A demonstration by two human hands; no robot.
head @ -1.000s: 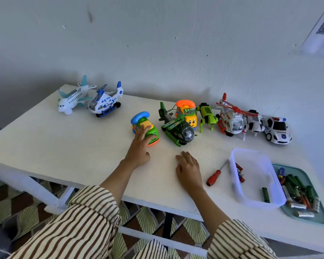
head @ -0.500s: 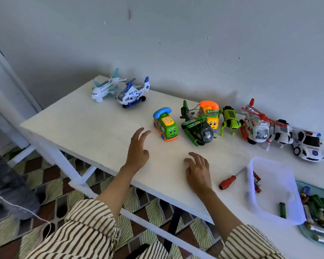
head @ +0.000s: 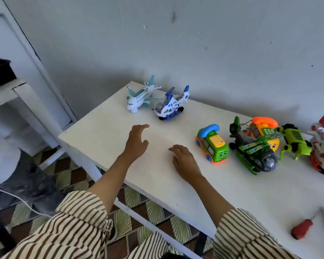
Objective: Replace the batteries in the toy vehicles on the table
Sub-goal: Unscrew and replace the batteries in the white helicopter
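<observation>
left hand (head: pixel 137 144) spread, empty, over matte white table (head: pixel 105 139) | right hand (head: pixel 185 161) relaxed, empty | glossy plastic airplane (head: pixel 138 99), helicopter (head: pixel 169 106) at far-left corner

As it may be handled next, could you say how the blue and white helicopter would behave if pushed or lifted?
The helicopter looks like hollow plastic, so probably light and stiff. Its thin rotor may snap if gripped. Dark wheels underneath suggest it might roll.
</observation>
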